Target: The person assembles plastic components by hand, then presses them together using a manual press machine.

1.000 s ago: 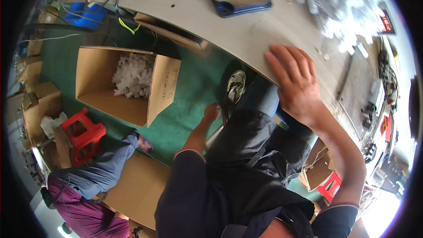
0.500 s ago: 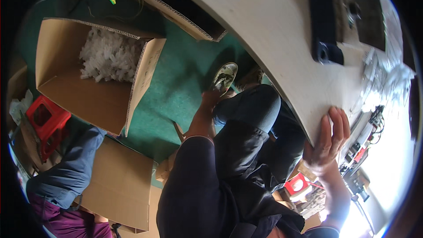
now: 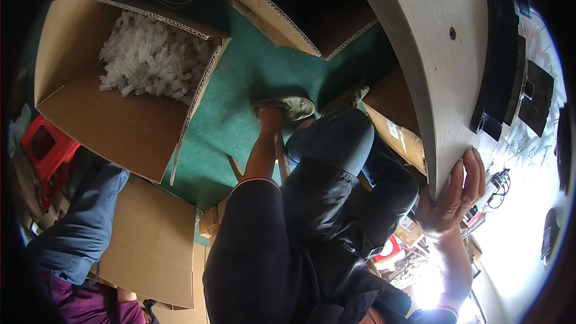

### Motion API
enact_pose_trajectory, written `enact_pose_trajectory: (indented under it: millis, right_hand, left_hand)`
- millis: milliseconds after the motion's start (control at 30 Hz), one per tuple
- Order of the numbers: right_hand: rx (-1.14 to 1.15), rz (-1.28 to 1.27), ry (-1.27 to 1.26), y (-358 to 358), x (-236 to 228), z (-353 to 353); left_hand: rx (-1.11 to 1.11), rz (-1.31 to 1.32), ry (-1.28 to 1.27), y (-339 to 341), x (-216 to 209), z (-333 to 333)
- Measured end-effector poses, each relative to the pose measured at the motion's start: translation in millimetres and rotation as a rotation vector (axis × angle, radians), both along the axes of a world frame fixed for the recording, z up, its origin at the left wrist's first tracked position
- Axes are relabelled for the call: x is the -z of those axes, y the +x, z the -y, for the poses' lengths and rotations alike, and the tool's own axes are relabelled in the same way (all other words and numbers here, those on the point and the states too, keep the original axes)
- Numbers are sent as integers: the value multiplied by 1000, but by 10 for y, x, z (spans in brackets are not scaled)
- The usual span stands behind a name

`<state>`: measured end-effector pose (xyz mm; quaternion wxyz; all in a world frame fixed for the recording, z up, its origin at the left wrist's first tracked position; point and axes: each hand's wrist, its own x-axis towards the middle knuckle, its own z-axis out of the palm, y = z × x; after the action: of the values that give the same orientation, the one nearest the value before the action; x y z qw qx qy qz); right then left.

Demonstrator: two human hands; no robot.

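My left arm reaches down beside my bent knee to a camouflage-patterned shoe (image 3: 291,108) on the green floor. Of my left hand (image 3: 272,119) only a small part near the shoe can be made out, and its fingers do not show. At the right, my right hand (image 3: 451,204) holds the edge of a pale tabletop (image 3: 432,42), its fingers bent over the top side and its thumb hidden. Dark metal parts (image 3: 501,54) are on the tabletop beyond those fingers.
A cardboard box (image 3: 96,126) holding clear plastic pieces (image 3: 153,57) stands at the left. Another open box (image 3: 270,18) is at the top, beside the table. A red stool (image 3: 45,150) and a person in blue trousers (image 3: 78,228) are at the far left. Clear plastic pieces (image 3: 519,144) lie on the table.
My view has shifted, so the tabletop sits farther right and more of the upper box shows. The shoe beside my left hand has turned sideways. My right hand still holds the table edge.
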<state>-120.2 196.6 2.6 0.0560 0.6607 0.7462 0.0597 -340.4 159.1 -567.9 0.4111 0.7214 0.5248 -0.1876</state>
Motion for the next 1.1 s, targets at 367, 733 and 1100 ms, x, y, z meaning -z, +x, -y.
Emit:
enact_pose_trajectory:
  millis: [367,733,1100]
  right_hand:
    - [-6,-22,-9,-21,28,15]
    - [13,98,-74,-34,-23,1]
    - [14,121,-85,-10,-25,19]
  left_hand:
    - [-507,-26,-100,74,319,228]
    - [-1129,198,-242,528,320,299]
    - [-953,440,-314,670,84,208]
